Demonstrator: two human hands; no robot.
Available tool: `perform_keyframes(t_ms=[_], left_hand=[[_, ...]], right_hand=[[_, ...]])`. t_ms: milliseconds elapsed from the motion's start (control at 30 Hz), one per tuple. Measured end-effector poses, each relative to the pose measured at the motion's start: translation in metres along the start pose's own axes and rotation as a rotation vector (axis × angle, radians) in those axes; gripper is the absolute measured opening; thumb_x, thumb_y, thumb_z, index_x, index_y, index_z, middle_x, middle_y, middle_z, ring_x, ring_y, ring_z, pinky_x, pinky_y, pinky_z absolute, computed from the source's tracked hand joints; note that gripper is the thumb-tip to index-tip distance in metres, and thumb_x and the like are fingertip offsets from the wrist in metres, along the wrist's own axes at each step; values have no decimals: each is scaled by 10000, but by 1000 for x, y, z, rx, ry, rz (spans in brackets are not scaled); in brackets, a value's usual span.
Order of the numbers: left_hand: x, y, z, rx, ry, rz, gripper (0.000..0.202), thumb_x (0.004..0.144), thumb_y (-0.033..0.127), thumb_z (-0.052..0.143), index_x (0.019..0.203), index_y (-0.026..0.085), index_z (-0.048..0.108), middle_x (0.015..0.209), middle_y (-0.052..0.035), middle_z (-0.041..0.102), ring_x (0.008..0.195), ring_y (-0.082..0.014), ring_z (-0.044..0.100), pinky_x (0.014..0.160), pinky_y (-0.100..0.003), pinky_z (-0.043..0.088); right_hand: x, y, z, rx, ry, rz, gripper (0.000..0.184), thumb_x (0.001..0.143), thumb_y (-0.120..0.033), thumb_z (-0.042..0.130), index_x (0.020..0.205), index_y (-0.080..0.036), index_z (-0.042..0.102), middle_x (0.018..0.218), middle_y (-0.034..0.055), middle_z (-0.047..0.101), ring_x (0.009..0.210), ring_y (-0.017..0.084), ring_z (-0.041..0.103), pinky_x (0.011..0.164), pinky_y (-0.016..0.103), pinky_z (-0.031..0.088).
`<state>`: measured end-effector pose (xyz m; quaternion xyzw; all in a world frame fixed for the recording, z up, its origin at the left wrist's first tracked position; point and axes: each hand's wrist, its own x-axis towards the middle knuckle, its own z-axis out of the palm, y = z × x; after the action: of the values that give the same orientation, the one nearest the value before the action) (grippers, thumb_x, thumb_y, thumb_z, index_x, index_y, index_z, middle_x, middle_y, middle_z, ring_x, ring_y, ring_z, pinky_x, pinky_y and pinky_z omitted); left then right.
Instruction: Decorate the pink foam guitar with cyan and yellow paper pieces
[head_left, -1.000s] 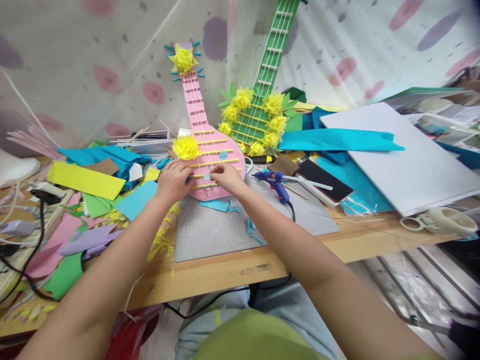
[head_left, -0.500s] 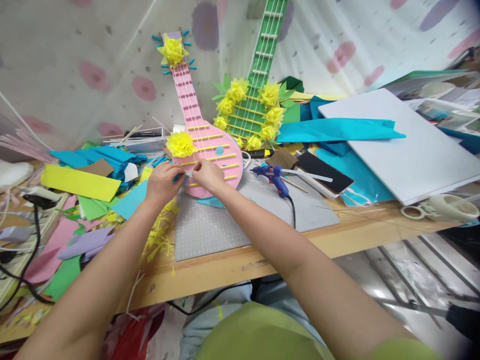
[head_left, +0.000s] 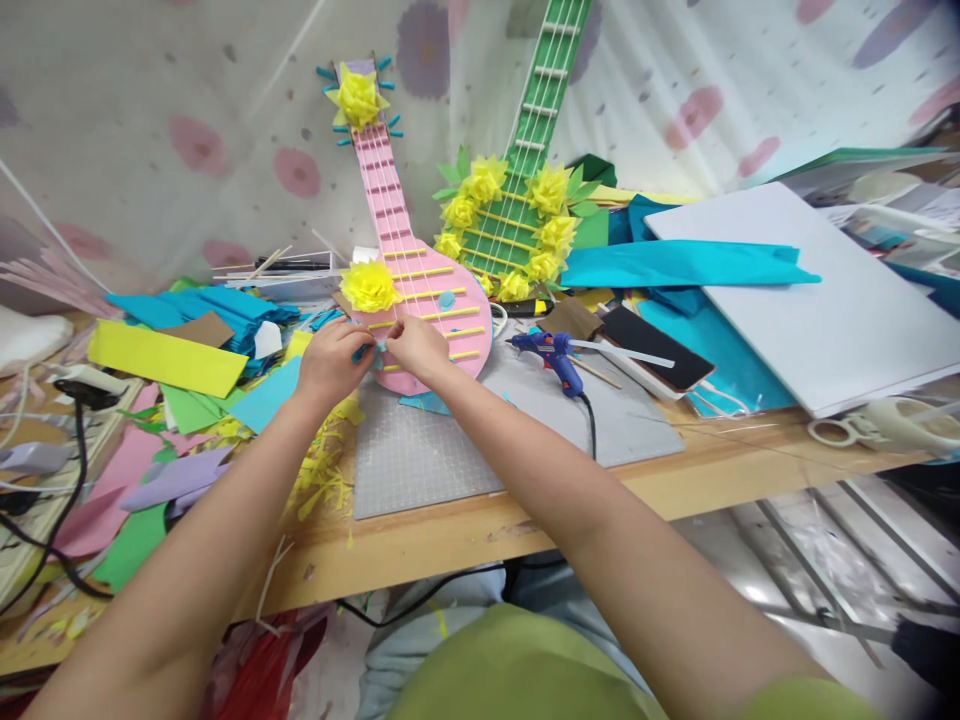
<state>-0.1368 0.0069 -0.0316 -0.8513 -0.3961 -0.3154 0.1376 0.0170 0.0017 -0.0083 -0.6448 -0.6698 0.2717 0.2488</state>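
A pink paper guitar leans against the wall, with a yellow paper flower on its body and another on its head. My left hand and my right hand meet at the lower left of its body. Both pinch a small teal paper piece between the fingertips, right against the pink surface. A green paper guitar ringed with yellow flowers stands behind to the right.
A blue glue gun lies on the grey cutting mat to the right of my hands. A phone, teal paper and a white board lie further right. Coloured paper scraps cover the left side. Scissors lie near the right edge.
My hands have drawn closer together and shifted a little left along the pink guitar's body, staying pinched on the teal piece. The view has shifted slightly.
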Motion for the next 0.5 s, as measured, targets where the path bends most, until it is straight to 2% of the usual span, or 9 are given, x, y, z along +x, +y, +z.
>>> perform_keyframes(t_ms=[500], left_hand=[[0, -2, 1, -17, 6, -11, 139, 782, 223, 492, 714, 215, 614, 775, -27, 680, 777, -195, 629, 868, -424, 478]], right_hand=[[9, 8, 8, 68, -15, -52, 121, 755, -255, 525, 826, -213, 613, 905, 18, 682, 850, 188, 625, 721, 288, 460]])
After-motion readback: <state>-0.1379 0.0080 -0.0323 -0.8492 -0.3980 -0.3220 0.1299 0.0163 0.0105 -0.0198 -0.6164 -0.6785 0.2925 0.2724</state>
